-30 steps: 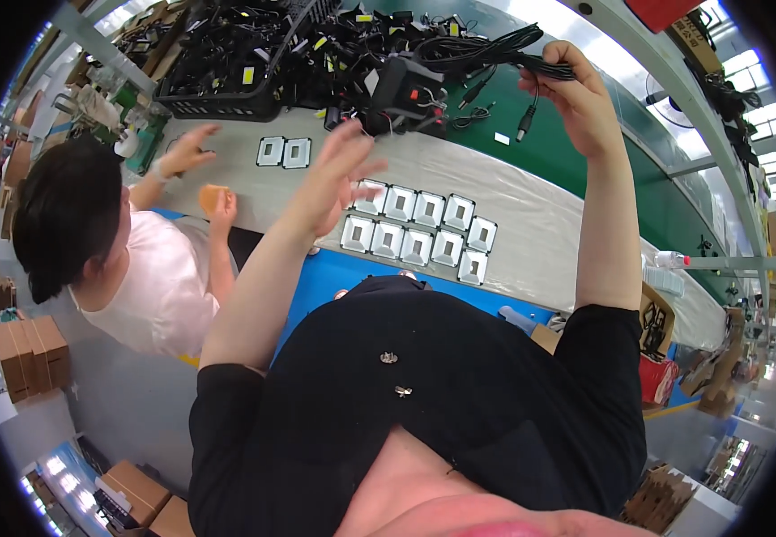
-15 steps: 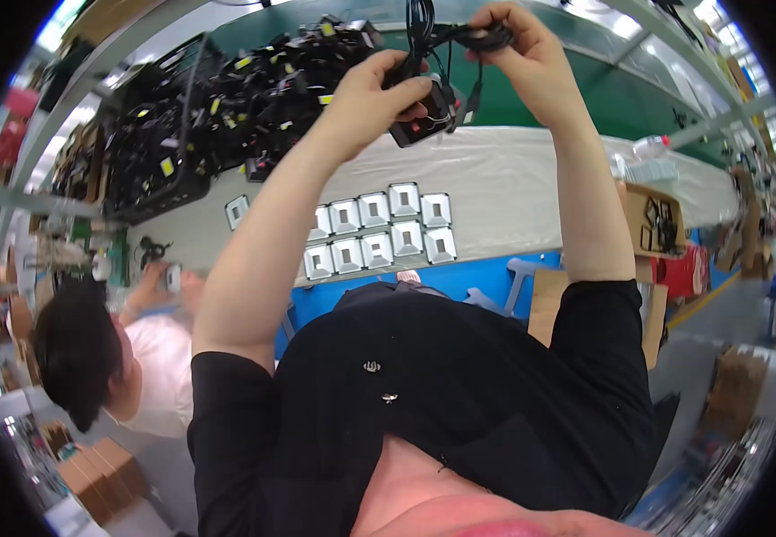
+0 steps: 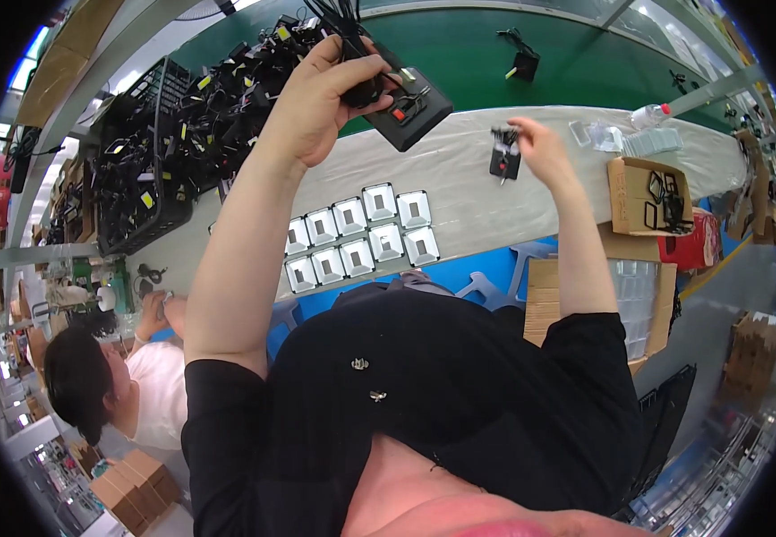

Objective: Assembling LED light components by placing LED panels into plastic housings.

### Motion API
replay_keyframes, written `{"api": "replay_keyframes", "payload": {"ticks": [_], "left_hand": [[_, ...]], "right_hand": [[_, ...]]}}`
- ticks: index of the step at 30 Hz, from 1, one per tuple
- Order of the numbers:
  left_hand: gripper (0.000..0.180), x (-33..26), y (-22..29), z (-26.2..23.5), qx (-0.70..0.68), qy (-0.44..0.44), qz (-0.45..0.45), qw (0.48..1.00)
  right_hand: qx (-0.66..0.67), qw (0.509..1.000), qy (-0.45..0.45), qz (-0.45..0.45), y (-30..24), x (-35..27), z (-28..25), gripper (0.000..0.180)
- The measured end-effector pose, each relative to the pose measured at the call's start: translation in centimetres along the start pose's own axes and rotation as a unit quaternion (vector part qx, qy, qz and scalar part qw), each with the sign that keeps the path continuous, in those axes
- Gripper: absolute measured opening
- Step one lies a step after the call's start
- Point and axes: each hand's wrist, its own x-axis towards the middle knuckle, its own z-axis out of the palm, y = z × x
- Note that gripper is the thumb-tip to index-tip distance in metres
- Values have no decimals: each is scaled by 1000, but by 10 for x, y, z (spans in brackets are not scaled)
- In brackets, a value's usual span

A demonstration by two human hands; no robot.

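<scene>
The person's left hand [image 3: 316,107] is raised above the grey bench top [image 3: 460,170], fingers closed around a black box-shaped unit [image 3: 409,109] with a red switch on its face; a bundle of black cables [image 3: 345,18] rises from the fist toward the top edge. The unit is held tilted, clear of the bench.

The right hand [image 3: 536,148] is lower and well apart from the left, its fingertips pinched on a small black connector block [image 3: 503,161] that stands on or just above the bench; contact with the surface cannot be judged.

Between the forearms, on the bench, lie two rows of small clear trays [image 3: 361,237], each holding a dark part. At the left stands a black crate [image 3: 151,152] piled with black cabled units. An open cardboard box [image 3: 648,192] sits at the right. A co-worker in a white top [image 3: 151,394] is seated at lower left.
</scene>
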Motion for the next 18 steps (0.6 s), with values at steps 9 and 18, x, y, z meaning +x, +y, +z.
{"api": "replay_keyframes", "payload": {"ticks": [9,18], "left_hand": [[23,-68,-7,-13,292,-5,251,923],[54,-220,3,-52,442,222,306,814]], "right_hand": [[613,726,-302,71,-180,5,19,46],[430,836,-190,-284,-300,-27,22,13]]}}
